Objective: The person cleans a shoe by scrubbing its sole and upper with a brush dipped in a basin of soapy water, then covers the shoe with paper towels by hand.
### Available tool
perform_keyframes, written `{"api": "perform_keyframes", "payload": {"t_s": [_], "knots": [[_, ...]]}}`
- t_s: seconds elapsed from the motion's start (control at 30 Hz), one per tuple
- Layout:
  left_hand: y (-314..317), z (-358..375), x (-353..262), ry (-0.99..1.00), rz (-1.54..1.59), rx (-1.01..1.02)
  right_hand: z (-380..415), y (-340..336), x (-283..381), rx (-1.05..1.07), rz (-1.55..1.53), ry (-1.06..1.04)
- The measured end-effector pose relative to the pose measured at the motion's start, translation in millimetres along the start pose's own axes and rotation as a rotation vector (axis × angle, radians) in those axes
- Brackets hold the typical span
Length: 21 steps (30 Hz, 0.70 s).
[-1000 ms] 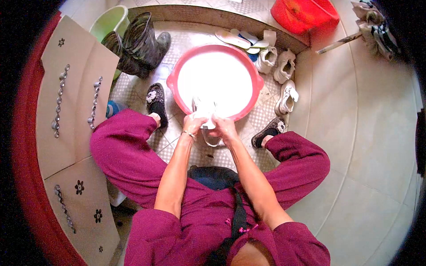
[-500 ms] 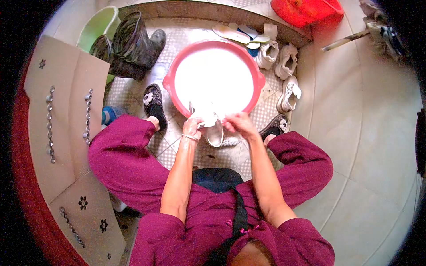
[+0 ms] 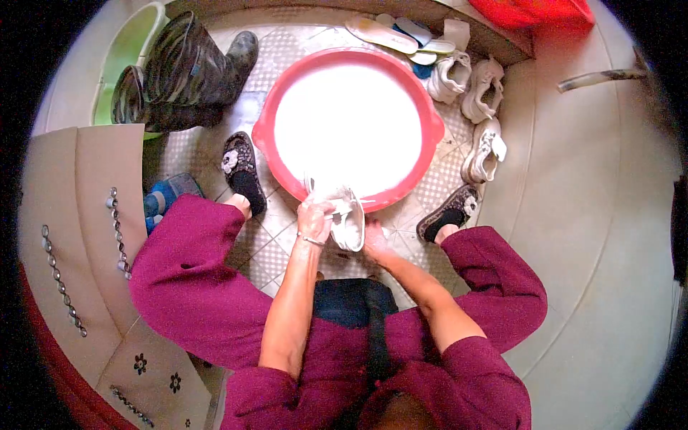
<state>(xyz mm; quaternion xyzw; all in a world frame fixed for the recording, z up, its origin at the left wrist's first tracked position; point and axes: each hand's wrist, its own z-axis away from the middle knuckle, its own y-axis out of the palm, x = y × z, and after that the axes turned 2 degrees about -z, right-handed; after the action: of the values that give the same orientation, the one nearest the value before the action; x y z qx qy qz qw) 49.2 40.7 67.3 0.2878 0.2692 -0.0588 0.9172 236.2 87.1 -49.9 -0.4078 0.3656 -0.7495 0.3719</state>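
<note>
The left hand (image 3: 314, 217) grips a white shoe (image 3: 347, 231) by the red basin (image 3: 264, 136), long axis toward the body, the right hand (image 3: 375, 239) just beside its near end, too blurred to tell open or closed.

The right hand (image 3: 375, 239) is blurred, and the top edge cuts off the red container (image 3: 534, 11).

Left forearm (image 3: 295, 308) points just past 12 o'clock, fingers of the left hand (image 3: 315, 215) curled closed. Right forearm (image 3: 410, 278) angles toward 11 o'clock; right hand (image 3: 374, 240) blurred, nearer the torso.
</note>
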Motion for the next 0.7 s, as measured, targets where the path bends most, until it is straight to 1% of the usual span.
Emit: {"api": "perform_keyframes", "payload": {"t_s": [0.03, 0.07, 0.13, 0.17, 0.2, 0.27, 0.33, 0.4, 0.47, 0.53, 0.57, 0.6, 0.63, 0.67, 0.7], "knots": [[4.0, -1.2, -1.2, 0.009, 0.056, -0.015, -9.4, 5.0, -5.0, 0.148, -0.228, 0.069], [3.9, -3.6, -3.5, 0.005, 0.056, -0.016, -9.1, 19.0, -15.2, 0.152, -0.229, 0.071], [2.6, -4.5, -5.5, -0.053, 0.039, -0.003, 0.4, 37.9, -34.8, 0.423, -0.168, -0.226], [0.1, -5.2, -4.1, -0.070, 0.024, -0.029, -0.1, 15.4, -28.5, 0.473, -0.229, -0.137], [-1.2, -5.9, -2.8, -0.061, 0.026, -0.028, 2.9, -10.6, -26.2, 0.469, -0.223, -0.143], [-2.3, -4.8, 1.1, -0.057, -0.014, -0.108, 15.8, -99.6, -14.4, 0.660, -0.319, -0.114], [-6.8, -9.3, 6.2, -0.060, -0.014, -0.128, 13.0, -136.7, -28.5, 0.934, -0.435, -0.107], [-17.1, -21.0, 20.9, 0.065, 0.055, -0.135, 20.7, -163.7, -56.5, 0.888, -0.604, -0.061], [-14.0, -19.1, 21.1, 0.062, 0.049, -0.152, 18.6, -217.7, -68.8, 0.820, -0.746, -0.057], [-10.4, -15.1, 19.5, 0.090, 0.041, -0.195, 22.7, -254.1, -69.0, 0.440, -0.775, -0.001], [-6.9, -11.6, 17.1, 0.096, 0.054, -0.189, 19.2, -271.0, -60.5, 0.254, -0.709, -0.025], [-3.8, -8.5, 14.7, 0.120, 0.089, -0.123, 12.8, -283.0, -48.8, 0.068, -0.640, -0.051], [-1.0, -5.5, 13.5, 0.145, 0.122, -0.058, 4.0, -287.8, -34.7, 0.070, -0.628, -0.055], [-0.4, -4.4, 14.2, 0.150, 0.132, -0.055, -7.7, -288.9, -16.5, -0.012, -0.488, 0.082], [-1.5, -3.6, 14.9, 0.164, 0.124, 0.000, -18.7, -286.9, 0.2, -0.095, -0.350, 0.217]]}}
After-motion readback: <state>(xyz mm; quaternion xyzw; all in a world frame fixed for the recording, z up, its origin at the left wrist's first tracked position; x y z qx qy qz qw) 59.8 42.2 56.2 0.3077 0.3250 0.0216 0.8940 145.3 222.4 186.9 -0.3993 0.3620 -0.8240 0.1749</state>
